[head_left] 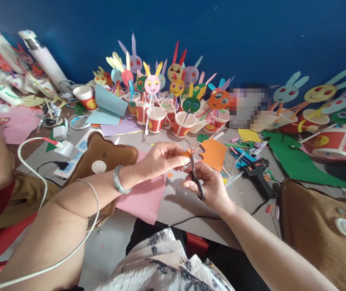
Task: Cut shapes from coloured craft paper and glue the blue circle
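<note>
Now, in the head view, bunny cups are standing at the upper middle, looking done, while a small orange paper piece near the center is looking only partly cut. The left hand is pinching it with bent fingers; the right hand is curling around black scissors, blades pointing up the frame.

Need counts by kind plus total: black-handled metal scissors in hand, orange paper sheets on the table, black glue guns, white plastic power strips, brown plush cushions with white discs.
Held scissors: 1
Orange paper sheet: 1
Black glue gun: 1
White power strip: 1
Brown cushions: 2 (left cushion, right cushion)
Total: 6
</note>
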The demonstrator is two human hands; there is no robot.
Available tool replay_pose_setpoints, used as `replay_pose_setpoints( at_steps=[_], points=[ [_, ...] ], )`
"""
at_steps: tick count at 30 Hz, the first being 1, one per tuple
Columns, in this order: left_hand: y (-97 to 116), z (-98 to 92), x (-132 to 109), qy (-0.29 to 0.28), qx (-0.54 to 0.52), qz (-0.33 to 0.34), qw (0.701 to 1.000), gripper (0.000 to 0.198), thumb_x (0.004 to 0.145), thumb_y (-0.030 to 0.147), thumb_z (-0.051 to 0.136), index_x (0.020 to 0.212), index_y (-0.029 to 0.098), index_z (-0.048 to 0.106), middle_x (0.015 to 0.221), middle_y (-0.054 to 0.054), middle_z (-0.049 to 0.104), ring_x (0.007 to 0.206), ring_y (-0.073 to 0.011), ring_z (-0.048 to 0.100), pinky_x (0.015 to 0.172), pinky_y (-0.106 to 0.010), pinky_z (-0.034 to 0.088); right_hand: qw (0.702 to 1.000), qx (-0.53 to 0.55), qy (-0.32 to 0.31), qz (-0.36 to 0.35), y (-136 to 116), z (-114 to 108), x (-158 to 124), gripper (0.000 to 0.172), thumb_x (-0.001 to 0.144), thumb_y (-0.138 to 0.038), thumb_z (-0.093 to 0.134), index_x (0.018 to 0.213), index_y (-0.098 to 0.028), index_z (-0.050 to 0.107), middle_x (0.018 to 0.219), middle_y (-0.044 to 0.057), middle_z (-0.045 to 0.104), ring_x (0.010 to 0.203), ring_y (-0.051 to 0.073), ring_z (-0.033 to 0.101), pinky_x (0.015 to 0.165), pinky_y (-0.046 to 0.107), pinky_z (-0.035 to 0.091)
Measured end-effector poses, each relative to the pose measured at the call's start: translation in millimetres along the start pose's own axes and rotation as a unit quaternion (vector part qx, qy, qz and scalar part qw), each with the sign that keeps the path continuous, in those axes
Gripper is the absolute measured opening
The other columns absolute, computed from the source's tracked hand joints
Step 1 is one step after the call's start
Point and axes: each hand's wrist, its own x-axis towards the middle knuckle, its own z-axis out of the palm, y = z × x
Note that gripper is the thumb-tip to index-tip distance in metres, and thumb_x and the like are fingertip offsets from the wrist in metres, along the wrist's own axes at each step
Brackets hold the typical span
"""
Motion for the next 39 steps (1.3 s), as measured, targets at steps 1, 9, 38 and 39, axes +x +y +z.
replay_pose_setpoints(
  at_steps=[1, 9, 38, 39],
  points=[
    [-0.1, 0.1, 0.0, -0.001, 0.0, 0.0, 1.0, 0.016, 0.081, 0.024, 0.073, 0.074, 0.012, 0.065, 0.067, -0.001, 0.064, 0.062, -0.0088, 0.057, 0.06, -0.022, 0.049, 1.0, 0.006, -0.003, -0.002, -0.6, 0.1, 0.1, 0.05, 0.067, -0.058, 0.087, 0.087, -0.02, 0.062, 0.061, -0.001, 0.064, 0.053, 0.014, 0.057, 0.052, 0.026, 0.044],
    [-4.8, -0.6, 1.6, -0.006, -0.014, 0.001, 1.0, 0.018, 0.08, 0.025, 0.074, 0.074, 0.013, 0.061, 0.066, 0.0, 0.063, 0.062, -0.0085, 0.059, 0.061, -0.022, 0.051, 1.0, 0.017, -0.023, -0.01, -0.5, 0.2, -0.7, 0.044, 0.073, -0.052, 0.085, 0.091, -0.02, 0.061, 0.064, 0.0, 0.068, 0.055, 0.014, 0.059, 0.055, 0.027, 0.047],
    [0.6, -0.4, -0.3, -0.003, 0.0, -0.013, 1.0, 0.013, 0.08, 0.02, 0.071, 0.073, 0.013, 0.062, 0.068, -0.001, 0.063, 0.064, -0.0091, 0.058, 0.061, -0.023, 0.048, 1.0, 0.0, 0.004, 0.009, -6.2, 0.4, -0.9, 0.055, 0.063, -0.063, 0.087, 0.084, -0.02, 0.061, 0.058, -0.001, 0.064, 0.046, 0.012, 0.051, 0.042, 0.024, 0.038],
    [0.8, -0.7, -0.4, -0.003, 0.005, -0.011, 1.0, 0.013, 0.08, 0.02, 0.07, 0.073, 0.013, 0.062, 0.068, -0.001, 0.063, 0.064, -0.0091, 0.058, 0.062, -0.023, 0.048, 1.0, -0.004, 0.005, 0.009, -6.2, 0.4, -1.0, 0.056, 0.062, -0.064, 0.086, 0.085, -0.02, 0.061, 0.057, -0.001, 0.063, 0.046, 0.012, 0.051, 0.042, 0.024, 0.039]
  ],
)
